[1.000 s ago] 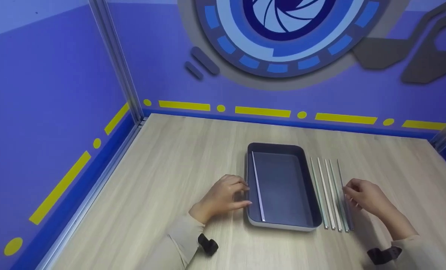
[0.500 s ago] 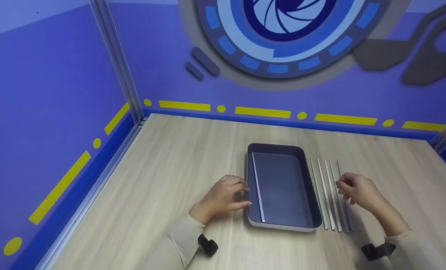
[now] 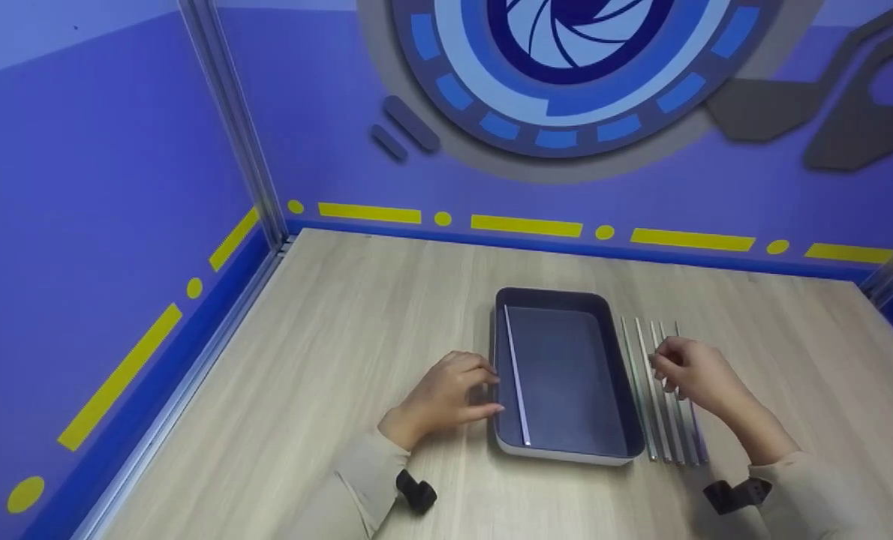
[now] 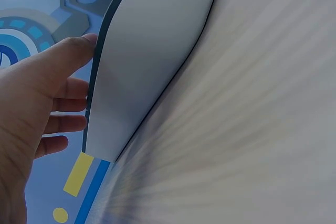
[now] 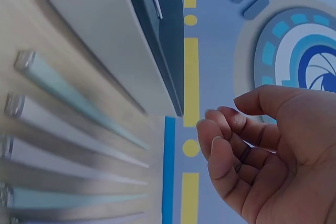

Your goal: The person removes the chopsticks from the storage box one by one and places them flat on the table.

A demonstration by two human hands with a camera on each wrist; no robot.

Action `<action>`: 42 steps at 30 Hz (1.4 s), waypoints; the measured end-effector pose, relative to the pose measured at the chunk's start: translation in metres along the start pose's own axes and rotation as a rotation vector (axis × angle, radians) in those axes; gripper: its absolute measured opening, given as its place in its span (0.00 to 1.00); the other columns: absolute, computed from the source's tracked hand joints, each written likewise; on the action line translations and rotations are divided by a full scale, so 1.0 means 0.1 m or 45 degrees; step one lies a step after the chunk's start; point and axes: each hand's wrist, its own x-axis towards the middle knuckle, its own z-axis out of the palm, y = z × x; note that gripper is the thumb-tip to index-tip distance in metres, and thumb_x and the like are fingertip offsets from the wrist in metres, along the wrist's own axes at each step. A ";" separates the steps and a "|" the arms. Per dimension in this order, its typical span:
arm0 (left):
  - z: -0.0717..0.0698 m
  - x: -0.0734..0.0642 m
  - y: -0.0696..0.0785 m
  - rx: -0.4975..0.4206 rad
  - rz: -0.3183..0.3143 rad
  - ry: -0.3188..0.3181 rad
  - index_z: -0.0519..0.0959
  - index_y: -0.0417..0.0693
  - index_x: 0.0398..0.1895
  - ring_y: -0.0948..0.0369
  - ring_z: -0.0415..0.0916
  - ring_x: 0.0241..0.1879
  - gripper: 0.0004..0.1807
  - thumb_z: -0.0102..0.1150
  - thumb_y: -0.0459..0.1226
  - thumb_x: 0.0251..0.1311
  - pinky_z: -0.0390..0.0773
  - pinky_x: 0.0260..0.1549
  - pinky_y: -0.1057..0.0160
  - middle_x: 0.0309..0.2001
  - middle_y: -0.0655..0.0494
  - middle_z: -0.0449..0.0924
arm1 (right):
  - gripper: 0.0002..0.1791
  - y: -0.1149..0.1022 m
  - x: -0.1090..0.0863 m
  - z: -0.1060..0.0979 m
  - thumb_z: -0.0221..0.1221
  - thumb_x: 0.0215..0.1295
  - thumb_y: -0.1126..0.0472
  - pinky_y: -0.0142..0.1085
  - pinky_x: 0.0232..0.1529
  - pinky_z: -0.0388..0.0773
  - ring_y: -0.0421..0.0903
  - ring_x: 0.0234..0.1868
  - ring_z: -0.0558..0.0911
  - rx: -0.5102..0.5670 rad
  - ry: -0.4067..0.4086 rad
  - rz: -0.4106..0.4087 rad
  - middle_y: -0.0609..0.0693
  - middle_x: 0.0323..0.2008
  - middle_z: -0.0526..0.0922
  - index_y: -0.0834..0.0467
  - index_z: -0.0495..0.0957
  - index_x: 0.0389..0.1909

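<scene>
A dark, shallow rectangular tray (image 3: 566, 454) with a pale outer wall stands on the table. One slim pale purple chopstick (image 3: 517, 379) lies lengthwise along its left side. My left hand (image 3: 443, 394) rests its thumb and fingertips at the tray's left rim, fingers fairly straight. To the tray's right, several metallic chopsticks (image 3: 629, 352) lie side by side, pale green, silvery and purplish. Over them hovers my right hand (image 3: 694, 375), hiding their middle parts. In the right wrist view its fingers are loosely curled, with nothing between thumb and fingertips.
The light wooden table (image 3: 341, 315) meets a blue back wall (image 3: 311, 120) with yellow marks. A metal corner post (image 3: 236, 112) stands at the back left. Black straps (image 3: 416, 491) sit on both wrists.
My right hand has moved left and slightly away from me, from the outermost chopstick across the row toward the tray. The left hand, tray and chopsticks look unchanged.
</scene>
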 end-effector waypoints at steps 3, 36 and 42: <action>-0.01 0.00 0.00 0.004 0.004 0.000 0.83 0.47 0.35 0.60 0.79 0.43 0.18 0.68 0.51 0.52 0.75 0.52 0.65 0.39 0.57 0.82 | 0.09 -0.06 0.03 0.04 0.51 0.69 0.63 0.31 0.19 0.76 0.41 0.21 0.77 0.024 0.004 -0.012 0.54 0.25 0.79 0.66 0.75 0.35; 0.00 -0.01 0.02 -0.007 0.008 0.004 0.83 0.47 0.36 0.61 0.79 0.44 0.19 0.67 0.52 0.52 0.75 0.52 0.65 0.40 0.57 0.82 | 0.06 -0.60 0.30 0.72 0.56 0.60 0.66 0.29 0.19 0.64 0.38 0.18 0.68 -0.054 0.021 -0.215 0.45 0.17 0.70 0.60 0.73 0.24; -0.01 0.00 0.01 -0.016 0.011 0.004 0.83 0.47 0.36 0.61 0.79 0.44 0.18 0.67 0.52 0.52 0.75 0.53 0.65 0.40 0.57 0.82 | 0.06 -0.66 0.30 0.86 0.57 0.59 0.66 0.29 0.19 0.69 0.37 0.17 0.71 -0.076 -0.003 -0.216 0.47 0.17 0.75 0.60 0.75 0.24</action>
